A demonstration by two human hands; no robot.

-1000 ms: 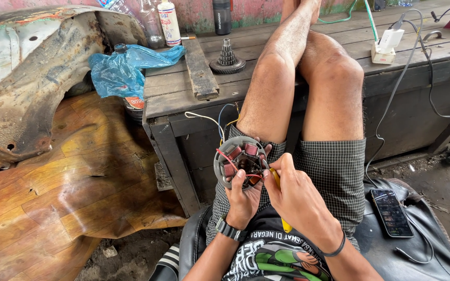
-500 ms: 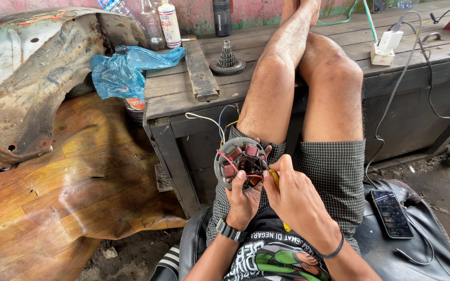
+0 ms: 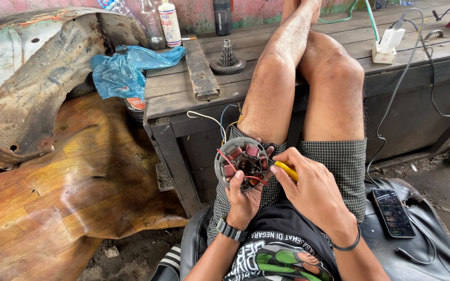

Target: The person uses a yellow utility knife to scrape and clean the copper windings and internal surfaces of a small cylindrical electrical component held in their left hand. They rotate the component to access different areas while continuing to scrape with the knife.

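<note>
My left hand point(image 3: 244, 198) holds a round grey stator plate point(image 3: 239, 161) with several copper-red coils and loose coloured wires, resting over my left thigh. My right hand point(image 3: 308, 190) grips a yellow-handled tool point(image 3: 286, 169), likely a screwdriver, with its tip at the plate's right side. Both my bare legs stretch up onto a wooden workbench point(image 3: 183, 93). A watch sits on my left wrist, a dark band on my right.
On the bench: a gear shaft point(image 3: 228, 61), a wood block point(image 3: 200, 68), bottles point(image 3: 170, 22), a blue plastic bag point(image 3: 126, 70), a white charger point(image 3: 385, 46) with cables. A phone point(image 3: 393, 212) lies on the black seat at right. Rusty metal panel point(image 3: 22, 78) at left.
</note>
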